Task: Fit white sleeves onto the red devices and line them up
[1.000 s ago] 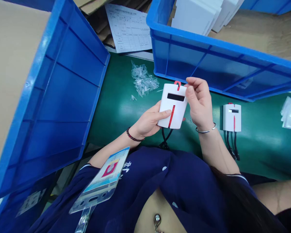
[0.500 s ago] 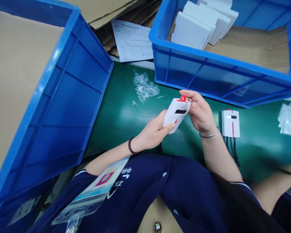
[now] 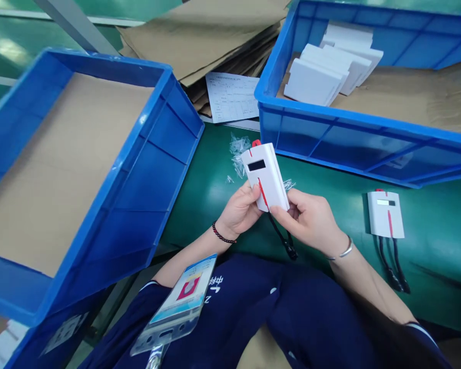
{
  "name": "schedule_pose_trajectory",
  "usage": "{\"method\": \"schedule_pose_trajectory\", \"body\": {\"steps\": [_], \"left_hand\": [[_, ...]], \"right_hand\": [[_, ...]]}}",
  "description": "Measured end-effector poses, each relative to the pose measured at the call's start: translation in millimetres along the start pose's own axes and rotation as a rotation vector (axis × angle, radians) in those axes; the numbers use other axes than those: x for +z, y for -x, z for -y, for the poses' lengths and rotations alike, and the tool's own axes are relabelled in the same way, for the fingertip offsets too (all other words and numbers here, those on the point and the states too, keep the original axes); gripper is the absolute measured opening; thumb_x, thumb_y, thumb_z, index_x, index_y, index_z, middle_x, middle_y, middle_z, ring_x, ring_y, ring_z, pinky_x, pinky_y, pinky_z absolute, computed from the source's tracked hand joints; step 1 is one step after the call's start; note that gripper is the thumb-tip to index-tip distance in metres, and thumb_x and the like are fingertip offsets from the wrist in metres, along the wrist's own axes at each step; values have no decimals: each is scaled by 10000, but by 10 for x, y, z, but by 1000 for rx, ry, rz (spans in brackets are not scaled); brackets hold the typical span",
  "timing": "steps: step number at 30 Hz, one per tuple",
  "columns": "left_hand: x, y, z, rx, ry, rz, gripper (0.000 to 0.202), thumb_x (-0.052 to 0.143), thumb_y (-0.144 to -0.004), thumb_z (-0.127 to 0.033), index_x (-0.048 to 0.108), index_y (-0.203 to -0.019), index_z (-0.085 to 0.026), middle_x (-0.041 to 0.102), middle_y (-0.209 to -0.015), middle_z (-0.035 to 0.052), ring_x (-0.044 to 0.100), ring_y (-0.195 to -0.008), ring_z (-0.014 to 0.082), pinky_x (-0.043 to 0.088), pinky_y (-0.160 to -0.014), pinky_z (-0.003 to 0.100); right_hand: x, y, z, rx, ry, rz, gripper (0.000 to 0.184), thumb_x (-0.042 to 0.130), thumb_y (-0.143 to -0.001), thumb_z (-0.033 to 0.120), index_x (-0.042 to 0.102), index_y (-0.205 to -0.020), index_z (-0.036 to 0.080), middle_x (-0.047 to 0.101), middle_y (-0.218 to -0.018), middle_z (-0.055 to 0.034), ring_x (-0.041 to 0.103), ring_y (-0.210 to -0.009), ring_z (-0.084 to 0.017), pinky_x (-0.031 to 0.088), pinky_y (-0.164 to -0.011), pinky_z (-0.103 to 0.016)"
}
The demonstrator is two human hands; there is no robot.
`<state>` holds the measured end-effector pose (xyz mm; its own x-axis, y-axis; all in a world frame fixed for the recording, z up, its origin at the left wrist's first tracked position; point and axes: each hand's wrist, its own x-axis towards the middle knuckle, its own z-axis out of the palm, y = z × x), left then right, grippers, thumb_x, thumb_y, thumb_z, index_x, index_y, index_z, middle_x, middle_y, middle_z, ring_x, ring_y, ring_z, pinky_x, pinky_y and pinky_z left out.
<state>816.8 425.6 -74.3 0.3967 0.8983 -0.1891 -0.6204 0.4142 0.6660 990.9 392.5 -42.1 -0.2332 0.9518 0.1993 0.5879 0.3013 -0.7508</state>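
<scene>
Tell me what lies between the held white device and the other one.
In the head view, the right hand lies there, touching the held device; clear plastic bits show just above the hand, and green tabletop runs to the second device.

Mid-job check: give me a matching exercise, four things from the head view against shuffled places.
Things
1. White box with red stripe and all-dark window
2. White box with red stripe and part-bright window
3. Printed white paper sheet
4. Flat white rectangular panels

Places
A. Inside the right-hand blue plastic bin
B. Held by the left hand and right hand
C. Between that bin and the left-hand blue plastic bin
D. On the green tabletop, right of both hands

Pairs: 1-B, 2-D, 3-C, 4-A
</scene>
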Motion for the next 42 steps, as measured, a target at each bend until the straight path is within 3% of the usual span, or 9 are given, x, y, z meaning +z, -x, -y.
{"method": "schedule_pose_trajectory", "body": {"steps": [4, 7, 13, 21, 26, 32, 35, 38, 42], "left_hand": [[-11, 1, 71, -41, 76, 25, 379, 929, -649, -355, 738, -914, -163, 752, -821, -5, 708, -740, 121, 591, -710, 198], [-28, 12, 81, -60, 61, 41, 410, 946, -612, -377, 736, -876, -143, 740, -771, 3, 696, -687, 124, 592, -687, 207], [-11, 34, 150, -91, 9, 52, 464, 943, -624, -358, 717, -977, -160, 745, -829, 6, 693, -700, 118, 569, -667, 200], [53, 91, 151, 45, -330, 21, 448, 823, -776, -466, 664, -1082, -179, 747, -1089, 71, 708, -1008, 224, 572, -872, 327], [19, 133, 107, -26, -492, 103, 419, 738, -846, -521, 648, -995, -139, 741, -818, 56, 702, -720, 161, 579, -694, 280], [1, 91, 254, -7, -498, -20, 480, 764, -792, -560, 629, -1008, -153, 730, -813, 45, 686, -644, 164, 582, -642, 298], [50, 132, 351, 88, -759, -11, 372, 693, -868, -508, 647, -1009, -166, 730, -819, 39, 677, -667, 163, 553, -650, 278], [127, 174, 362, 129, -1084, 212, 268, 701, -870, -407, 688, -1021, -186, 751, -855, 45, 697, -755, 197, 546, -707, 283], [206, 293, 99, 89, -1240, 501, 387, 646, -910, -359, 667, -1277, -236, 765, -1114, 71, 730, -961, 233, 574, -777, 291]], "right_hand": [[114, 49, 102, -213, 250, -189, 406, 510, -917, 351, 325, -584, 212, 387, -475, 43, 331, -467, -93, 206, -492, -274], [75, 50, 105, -242, 262, -169, 437, 532, -931, 388, 352, -577, 206, 424, -470, 44, 361, -456, -87, 213, -487, -272], [-172, -127, 112, -82, 34, -151, 331, 576, -906, 523, 570, -820, 203, 635, -675, 13, 560, -582, -115, 361, -546, -249], [-119, -300, -151, 30, -325, -264, 420, 599, -917, 570, 492, -698, 229, 501, -601, 27, 447, -542, -119, 356, -509, -280], [-82, -278, -388, 185, -657, -289, 489, 656, -833, 694, 537, -760, 226, 517, -610, 45, 497, -538, -111, 430, -496, -259], [120, -2, -424, 203, -609, -162, 383, 592, -926, 581, 582, -1060, 223, 684, -900, -37, 635, -747, -176, 563, -664, -338], [176, 130, -346, 140, -430, -259, 656, 629, -886, 550, 399, -1387, 195, 593, -1314, -148, 610, -1125, -259, 544, -970, -453], [67, 193, -332, 169, -147, -239, 1008, 726, -757, 568, 220, -1517, 143, 403, -1500, -204, 418, -1365, -356, 402, -1147, -549], [-256, 438, -464, 271, 187, -238, 781, 650, -812, 548, 340, -1485, 301, 580, -1252, -106, 535, -1235, -340, 478, -1054, -497]]}}
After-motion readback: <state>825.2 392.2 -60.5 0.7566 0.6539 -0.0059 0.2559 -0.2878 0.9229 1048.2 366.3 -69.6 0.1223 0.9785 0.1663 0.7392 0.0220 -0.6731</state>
